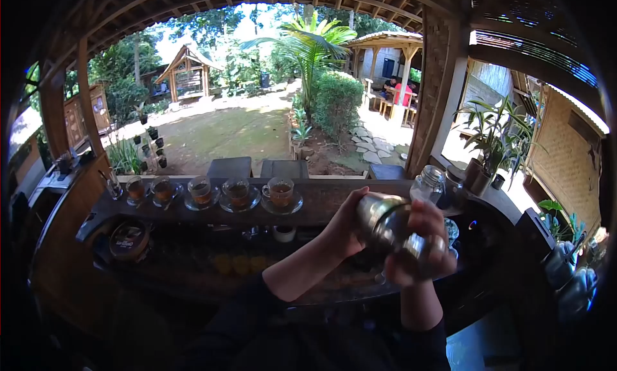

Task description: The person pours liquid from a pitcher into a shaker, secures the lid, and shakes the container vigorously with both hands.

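Observation:
A shiny metal cocktail shaker (380, 215) is tilted in the air above the counter, held between both my hands. My left hand (347, 226) is wrapped around its far end, thumb along the top. My right hand (425, 246) closes on the nearer, narrower end; its fingers are a little blurred. Beyond the shaker, glass cups of brown drink stand on saucers in a row, the closest being a glass cup (281, 192). A glass jar (427, 183) with a lid stands just behind my right hand.
The dark wooden counter (328, 194) spans the front. A round brown container (128, 239) sits at left, and a potted plant (479, 175) at right. Stools (230, 167) stand beyond the counter. A person in red (403, 93) sits under a far shelter.

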`<state>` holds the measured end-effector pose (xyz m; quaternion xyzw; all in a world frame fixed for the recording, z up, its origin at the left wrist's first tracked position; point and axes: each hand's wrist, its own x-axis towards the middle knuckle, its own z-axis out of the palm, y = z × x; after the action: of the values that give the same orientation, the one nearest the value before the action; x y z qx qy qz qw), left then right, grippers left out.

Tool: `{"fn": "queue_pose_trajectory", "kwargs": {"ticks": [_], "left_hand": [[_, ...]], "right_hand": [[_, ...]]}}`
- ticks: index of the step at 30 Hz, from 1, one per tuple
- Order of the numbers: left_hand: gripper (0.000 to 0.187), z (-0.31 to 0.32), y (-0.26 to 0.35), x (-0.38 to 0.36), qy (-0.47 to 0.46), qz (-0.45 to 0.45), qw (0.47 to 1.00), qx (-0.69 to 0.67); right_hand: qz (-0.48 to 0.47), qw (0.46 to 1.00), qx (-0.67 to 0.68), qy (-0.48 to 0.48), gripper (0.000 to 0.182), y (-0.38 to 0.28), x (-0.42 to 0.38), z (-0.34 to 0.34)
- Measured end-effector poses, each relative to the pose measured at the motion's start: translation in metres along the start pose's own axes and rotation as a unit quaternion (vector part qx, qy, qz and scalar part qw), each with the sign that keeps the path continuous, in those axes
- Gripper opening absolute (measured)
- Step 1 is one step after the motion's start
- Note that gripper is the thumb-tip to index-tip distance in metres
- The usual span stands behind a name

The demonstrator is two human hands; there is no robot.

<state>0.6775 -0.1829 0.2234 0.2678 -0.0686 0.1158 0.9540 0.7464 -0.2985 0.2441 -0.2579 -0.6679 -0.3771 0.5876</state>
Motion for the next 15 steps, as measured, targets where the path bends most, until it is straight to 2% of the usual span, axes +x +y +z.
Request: {"fn": "queue_pose_trajectory", "kwargs": {"ticks": [1,2,3,5,7,8,9,11,12,13,14,15], "left_hand": [[0.051,0.010,0.003,-0.014,0.011,-0.002,1.000,0.007],[0.052,0.011,0.008,-0.021,-0.037,-0.001,0.999,0.038],[0.053,0.017,0.010,-0.034,-0.124,0.028,0.988,0.086],[0.054,0.011,0.014,-0.037,-0.196,0.061,0.974,0.093],[0.054,0.002,0.017,-0.025,-0.014,0.031,0.998,0.050],[0.053,-0.005,0.017,-0.023,0.016,0.030,0.995,0.095],[0.046,-0.050,0.011,-0.002,-0.052,-0.033,0.998,-0.013],[0.040,-0.072,0.002,-0.003,0.111,-0.016,0.993,-0.037],[0.040,-0.065,0.002,-0.010,0.062,-0.028,0.997,-0.043],[0.040,-0.048,0.008,-0.018,0.008,-0.039,0.998,-0.049],[0.046,-0.018,0.015,-0.034,-0.038,-0.038,0.998,-0.036],[0.050,-0.009,0.019,-0.040,-0.065,-0.022,0.998,-0.009]], "right_hand": [[-0.027,0.995,-0.007,-0.095,0.047,-0.038,0.012,-0.007],[-0.176,0.980,0.012,-0.092,0.045,-0.048,0.014,0.000],[-0.058,0.994,-0.094,-0.017,0.050,-0.078,-0.003,0.027],[-0.211,0.975,-0.069,-0.014,0.056,-0.074,0.001,0.026],[-0.153,0.987,0.024,-0.047,0.052,-0.047,0.013,0.024],[-0.076,0.995,0.027,-0.067,0.053,-0.024,0.014,0.025],[0.001,0.996,0.029,-0.085,0.053,-0.003,0.001,0.024],[0.217,0.974,0.058,0.035,0.053,0.007,-0.025,0.031],[0.167,0.984,0.045,0.029,0.055,0.000,-0.024,0.029],[0.055,0.997,0.055,0.028,0.055,-0.011,-0.010,0.032],[0.000,0.999,-0.013,-0.042,0.055,-0.045,0.010,0.032],[-0.066,0.996,-0.024,-0.052,0.046,-0.074,0.020,0.036]]}}
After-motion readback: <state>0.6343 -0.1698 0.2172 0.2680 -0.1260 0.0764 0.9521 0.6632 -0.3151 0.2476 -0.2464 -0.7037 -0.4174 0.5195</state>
